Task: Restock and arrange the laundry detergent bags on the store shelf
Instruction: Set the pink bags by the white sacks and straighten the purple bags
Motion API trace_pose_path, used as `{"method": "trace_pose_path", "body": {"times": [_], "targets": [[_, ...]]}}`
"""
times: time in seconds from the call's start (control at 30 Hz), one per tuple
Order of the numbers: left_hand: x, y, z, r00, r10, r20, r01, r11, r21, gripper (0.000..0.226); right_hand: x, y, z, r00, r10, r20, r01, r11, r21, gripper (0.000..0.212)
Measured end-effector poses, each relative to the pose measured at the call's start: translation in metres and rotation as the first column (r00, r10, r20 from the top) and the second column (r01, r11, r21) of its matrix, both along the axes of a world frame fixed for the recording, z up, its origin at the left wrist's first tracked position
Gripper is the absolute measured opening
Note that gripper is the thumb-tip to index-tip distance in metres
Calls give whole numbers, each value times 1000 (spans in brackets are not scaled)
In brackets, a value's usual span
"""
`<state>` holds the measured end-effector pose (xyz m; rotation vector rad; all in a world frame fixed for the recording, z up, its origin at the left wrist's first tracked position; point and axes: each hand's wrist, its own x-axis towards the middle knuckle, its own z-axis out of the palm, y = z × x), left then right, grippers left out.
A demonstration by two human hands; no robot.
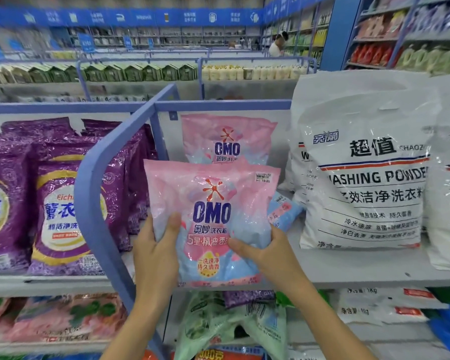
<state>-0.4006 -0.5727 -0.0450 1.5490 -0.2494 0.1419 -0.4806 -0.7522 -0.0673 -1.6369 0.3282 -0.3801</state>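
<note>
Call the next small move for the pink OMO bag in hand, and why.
Probably settle it upright on the shelf and let go: left hand and right hand grip the front OMO bag low, upright, directly before the rear OMO bag.

Bright, cool-white light falls evenly from overhead and leaves almost no hard shadows. The pink bags on the lower tier (63, 318) lie somewhat dimmer under the shelf board above them. Small white glints speckle the plastic of the white washing powder bag (369, 178) and the purple bags (63, 203). The pink OMO bag (213, 222) is sharp, its print readable. The far shelves (166, 37) are soft and blurred. The wide lens bows the blue divider rail (99, 165), and the frame's edges smear.
</note>
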Motion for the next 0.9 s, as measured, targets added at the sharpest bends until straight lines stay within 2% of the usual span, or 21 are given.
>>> {"method": "trace_pose_path", "body": {"times": [0.17, 0.3, 0.37, 0.43, 0.47, 0.53, 0.57, 0.6, 0.67, 0.77, 0.9], "targets": [[-1, -2, -7, 997, 13, -70, -17, 998, -67, 24, 0, -8, 1, 998, 53, -16, -53, 997, 48, 45], [3, 2, -9, 993, -16, -119, 6, 997, -83, 27, 1, -9, 2, 996, 84, -15, -83, 995, 58, 44], [6, 4, -11, 992, -24, -126, 14, 997, -76, 24, 4, -14, 7, 993, 114, 29, -117, 976, 183, 40], [8, 5, -11, 991, -22, -134, 12, 997, -79, 20, 12, -29, 15, 991, 20, 135, -64, 943, 327, 48], [8, 5, -12, 989, -20, -148, 6, 996, -91, 19, 18, -39, 19, 985, -73, 155, 27, 958, 284, 47], [10, 5, -13, 983, -5, -181, -15, 994, -110, 18, 33, -63, 26, 965, -232, 126, 235, 972, -16, 31], [9, 5, -13, 980, 6, -199, -32, 992, -124, 19, 39, -73, 28, 964, -256, 78, 266, 946, -186, 33], [8, 5, -13, 977, 17, -213, -50, 988, -147, 20, 45, -81, 29, 966, -258, 8, 245, 909, -338, 47], [5, 4, -14, 972, 54, -228, -98, 977, -187, 23, 54, -90, 34, 965, -241, -102, 155, 841, -518, 81], [0, 2, -16, 971, 140, -194, -180, 962, -205, 25, 60, -95, 36, 948, -222, -229, 54, 820, -569, 100], [1, 0, -19, 966, 232, -116, -248, 958, -144, 34, 65, -101, 26, 904, -185, -386, -75, 819, -568, 95]]}}
